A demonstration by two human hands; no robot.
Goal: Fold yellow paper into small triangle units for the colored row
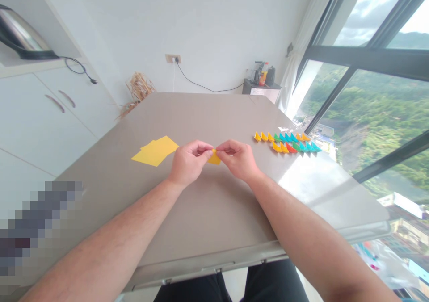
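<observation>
A small folded piece of yellow paper [215, 158] is pinched between my two hands over the middle of the table. My left hand [190, 161] grips its upper left edge between thumb and fingers. On the opposite edge, my right hand [238, 158] holds it in a matching pinch. The fingers cover part of the folds. Left of my left hand lie several flat yellow paper sheets [156, 152], overlapping one another.
Two rows of folded paper boats [295, 147] in yellow, orange, green, blue and red stand at the right of the grey-brown table [208, 119]. A window [385, 101] borders the right side. Behind the table's far edge, a small cabinet [261, 90] carries bottles and appliances.
</observation>
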